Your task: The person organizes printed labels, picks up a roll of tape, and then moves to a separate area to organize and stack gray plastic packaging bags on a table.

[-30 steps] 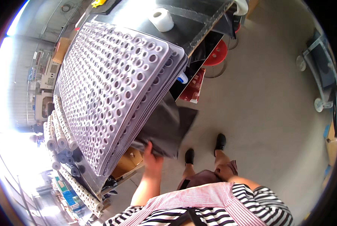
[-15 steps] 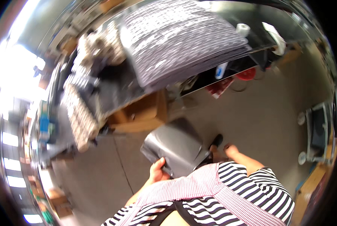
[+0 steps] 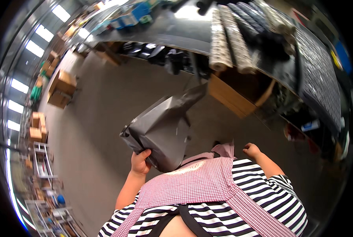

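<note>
Workshop floor; left hand grips grey package.

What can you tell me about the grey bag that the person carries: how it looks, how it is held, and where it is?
The grey bag looks like a smooth, slightly shiny plastic mailer, filled and wrinkled, with one flat end pointing up toward the long black table. It hangs in the air over the concrete floor, in front of the checked apron. Only the left hand touches it, gripping its lower corner. The right hand is apart from it.
</note>
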`<state>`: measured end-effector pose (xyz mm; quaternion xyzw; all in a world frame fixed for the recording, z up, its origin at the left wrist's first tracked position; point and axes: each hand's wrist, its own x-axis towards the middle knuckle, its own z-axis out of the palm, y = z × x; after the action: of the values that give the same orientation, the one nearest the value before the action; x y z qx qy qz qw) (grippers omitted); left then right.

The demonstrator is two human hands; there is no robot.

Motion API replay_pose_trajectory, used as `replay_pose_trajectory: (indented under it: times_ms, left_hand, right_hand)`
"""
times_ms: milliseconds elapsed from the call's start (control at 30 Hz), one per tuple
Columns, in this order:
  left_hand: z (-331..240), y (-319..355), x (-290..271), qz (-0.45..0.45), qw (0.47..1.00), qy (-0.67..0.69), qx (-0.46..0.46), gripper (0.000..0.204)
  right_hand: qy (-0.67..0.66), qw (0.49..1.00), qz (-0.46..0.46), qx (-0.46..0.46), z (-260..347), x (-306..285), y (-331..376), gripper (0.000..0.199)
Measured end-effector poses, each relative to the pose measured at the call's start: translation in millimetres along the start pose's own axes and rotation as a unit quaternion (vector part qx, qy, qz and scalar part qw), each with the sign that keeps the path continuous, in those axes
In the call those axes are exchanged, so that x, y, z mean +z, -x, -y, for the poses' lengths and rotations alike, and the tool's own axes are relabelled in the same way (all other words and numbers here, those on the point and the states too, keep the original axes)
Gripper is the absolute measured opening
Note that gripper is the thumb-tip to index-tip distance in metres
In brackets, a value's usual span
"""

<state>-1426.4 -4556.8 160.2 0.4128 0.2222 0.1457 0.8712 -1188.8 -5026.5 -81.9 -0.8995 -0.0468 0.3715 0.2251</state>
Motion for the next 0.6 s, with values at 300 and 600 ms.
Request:
replay_pose_trajectory:
  times_ms: [300, 600]
  left_hand:
    - [-83, 24, -219, -0.396, 0.899, 0.092, 0.163, 0.049]
    - [-62, 105, -398, -0.64, 0.708, 0.266, 0.133, 0.032]
  right_hand:
    - [0.273, 0.947, 0.13, -0.11, 219, 7, -200, 0.044]
    - [0.131, 0.888, 0.132, -0.42, 829, 108, -264, 0.041]
